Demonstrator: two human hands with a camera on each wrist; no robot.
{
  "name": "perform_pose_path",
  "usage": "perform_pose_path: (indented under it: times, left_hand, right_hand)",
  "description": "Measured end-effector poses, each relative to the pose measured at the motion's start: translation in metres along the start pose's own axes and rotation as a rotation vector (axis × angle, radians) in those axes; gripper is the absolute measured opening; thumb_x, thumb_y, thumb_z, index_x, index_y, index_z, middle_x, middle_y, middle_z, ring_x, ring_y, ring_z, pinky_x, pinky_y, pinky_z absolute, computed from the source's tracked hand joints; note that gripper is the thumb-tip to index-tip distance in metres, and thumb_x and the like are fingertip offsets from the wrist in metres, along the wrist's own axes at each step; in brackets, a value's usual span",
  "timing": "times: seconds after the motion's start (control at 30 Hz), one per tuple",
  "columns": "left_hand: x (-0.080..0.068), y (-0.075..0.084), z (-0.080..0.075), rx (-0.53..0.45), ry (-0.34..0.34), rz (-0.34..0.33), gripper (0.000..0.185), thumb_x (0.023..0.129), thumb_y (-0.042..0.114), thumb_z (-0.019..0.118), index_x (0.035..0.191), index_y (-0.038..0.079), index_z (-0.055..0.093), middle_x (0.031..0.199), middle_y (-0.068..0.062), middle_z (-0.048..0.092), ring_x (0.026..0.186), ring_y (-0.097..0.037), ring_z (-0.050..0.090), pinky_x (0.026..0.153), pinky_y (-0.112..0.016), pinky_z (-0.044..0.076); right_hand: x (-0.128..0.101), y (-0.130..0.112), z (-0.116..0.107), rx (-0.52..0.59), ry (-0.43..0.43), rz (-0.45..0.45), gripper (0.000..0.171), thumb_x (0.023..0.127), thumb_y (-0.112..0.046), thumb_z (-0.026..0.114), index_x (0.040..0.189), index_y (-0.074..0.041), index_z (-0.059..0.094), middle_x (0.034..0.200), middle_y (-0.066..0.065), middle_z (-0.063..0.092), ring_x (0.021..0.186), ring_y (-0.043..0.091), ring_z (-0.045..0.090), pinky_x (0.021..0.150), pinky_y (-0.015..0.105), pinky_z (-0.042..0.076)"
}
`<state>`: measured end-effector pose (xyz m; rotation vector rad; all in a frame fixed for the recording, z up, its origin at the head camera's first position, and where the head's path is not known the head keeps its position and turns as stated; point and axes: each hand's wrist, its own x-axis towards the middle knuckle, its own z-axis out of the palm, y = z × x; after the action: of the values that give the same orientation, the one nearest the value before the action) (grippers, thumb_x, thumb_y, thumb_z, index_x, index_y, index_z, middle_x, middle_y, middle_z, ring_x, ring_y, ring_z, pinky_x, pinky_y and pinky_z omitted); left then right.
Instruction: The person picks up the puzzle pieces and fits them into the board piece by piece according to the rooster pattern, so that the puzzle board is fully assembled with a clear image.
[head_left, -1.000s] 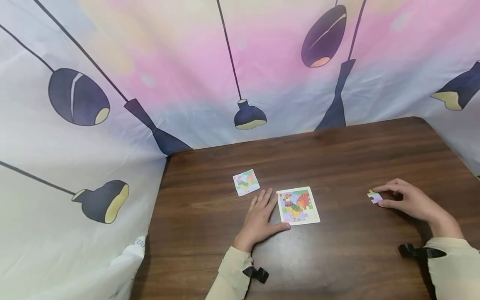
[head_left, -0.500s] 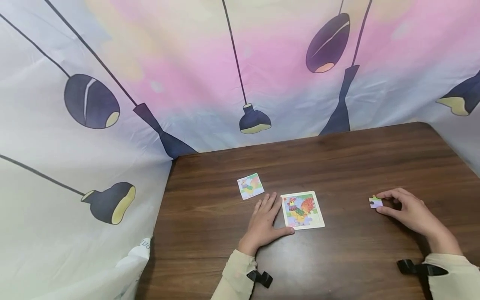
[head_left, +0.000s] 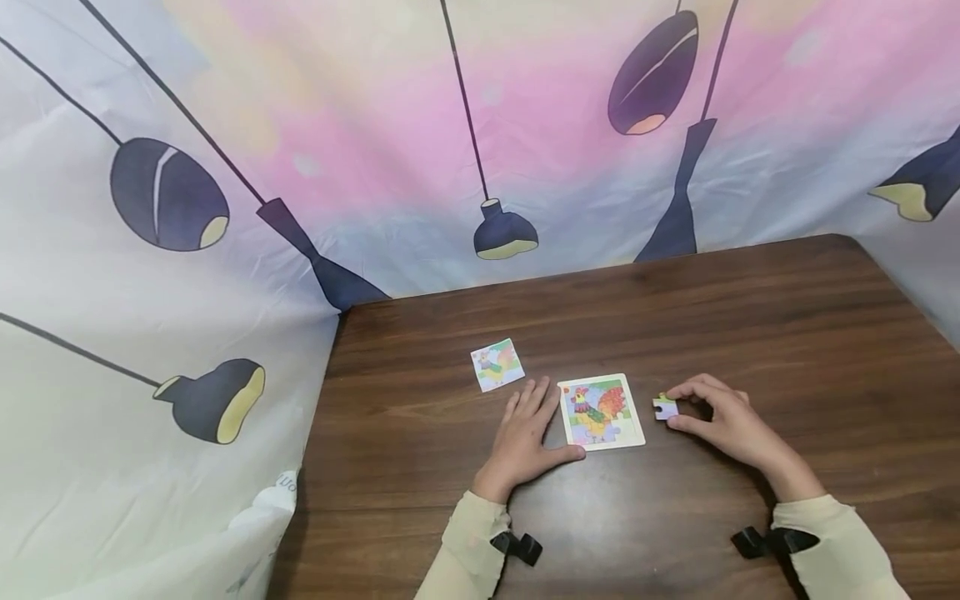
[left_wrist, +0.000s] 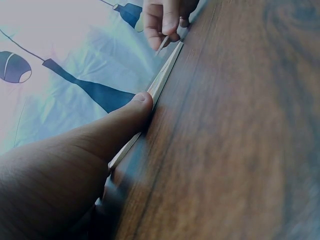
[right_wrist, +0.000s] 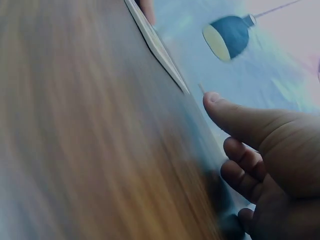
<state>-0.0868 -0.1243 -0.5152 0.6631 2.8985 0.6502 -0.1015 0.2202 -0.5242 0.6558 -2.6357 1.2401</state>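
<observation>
The left hand [head_left: 531, 435] lies flat and relaxed on the tabletop [head_left: 675, 317], its thumb against the near-left edge of the rooster puzzle board [head_left: 601, 412]. Just right of the board, the right hand [head_left: 716, 419] pinches a small puzzle piece [head_left: 665, 407]. The left wrist view alone shows the board's thin edge. Beyond the board to the left lies a small picture card [head_left: 497, 364]; behind hangs a lamp-printed backdrop [head_left: 480, 142].

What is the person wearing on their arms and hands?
Both arms wear long, pale cream sleeves, the left sleeve and the right sleeve. A black strap with a clip sits at each wrist. The left hand and right hand are bare.
</observation>
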Motion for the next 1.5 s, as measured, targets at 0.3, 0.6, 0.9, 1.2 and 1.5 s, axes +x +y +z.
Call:
perform_pose_path:
  times: [0.3, 0.6, 0.9, 1.2, 1.5]
  left_hand:
    - [0.001, 0.002, -0.002, 0.009, 0.004, 0.002, 0.103, 0.090, 0.064, 0.075, 0.167, 0.012, 0.032, 0.174, -0.010, 0.024, 0.163, -0.029, 0.014, 0.130, -0.050, 0.015]
    - [0.000, 0.002, -0.002, -0.011, -0.013, -0.004, 0.103, 0.090, 0.063, 0.075, 0.168, 0.012, 0.031, 0.175, -0.010, 0.022, 0.163, -0.029, 0.012, 0.130, -0.051, 0.013]
    - [-0.001, 0.000, -0.006, -0.003, -0.009, -0.006, 0.103, 0.090, 0.064, 0.075, 0.168, 0.013, 0.030, 0.175, -0.009, 0.021, 0.163, -0.028, 0.011, 0.131, -0.051, 0.013]
    - [-0.007, 0.001, -0.004, -0.025, -0.020, -0.012, 0.103, 0.090, 0.064, 0.075, 0.167, 0.012, 0.031, 0.175, -0.010, 0.022, 0.163, -0.029, 0.011, 0.131, -0.051, 0.013]
    - [-0.008, 0.001, -0.002, -0.016, -0.021, -0.010, 0.103, 0.090, 0.064, 0.074, 0.167, 0.012, 0.031, 0.175, -0.010, 0.022, 0.163, -0.029, 0.012, 0.130, -0.051, 0.014]
  right_hand:
    - [0.008, -0.022, 0.024, 0.020, -0.074, -0.056, 0.031, 0.084, -0.014, 0.090, 0.111, -0.017, 0.076, 0.109, -0.004, 0.068, 0.099, 0.011, 0.060, 0.082, 0.042, 0.025]
    - [0.009, -0.035, 0.036, 0.005, -0.124, -0.059, 0.029, 0.086, -0.017, 0.090, 0.111, -0.020, 0.076, 0.110, -0.008, 0.066, 0.101, 0.014, 0.057, 0.080, 0.041, 0.023]
    - [0.011, -0.038, 0.039, -0.043, -0.118, -0.068, 0.029, 0.085, -0.020, 0.091, 0.109, -0.019, 0.076, 0.108, -0.008, 0.064, 0.102, 0.019, 0.057, 0.079, 0.041, 0.023]
    - [0.005, -0.041, 0.047, -0.027, -0.070, -0.048, 0.028, 0.084, -0.021, 0.092, 0.108, -0.023, 0.077, 0.107, -0.008, 0.064, 0.099, 0.018, 0.058, 0.079, 0.040, 0.022]
    - [0.003, -0.042, 0.050, -0.040, -0.047, -0.081, 0.026, 0.085, -0.016, 0.089, 0.110, -0.019, 0.082, 0.103, -0.010, 0.058, 0.093, 0.010, 0.048, 0.078, 0.039, 0.020]
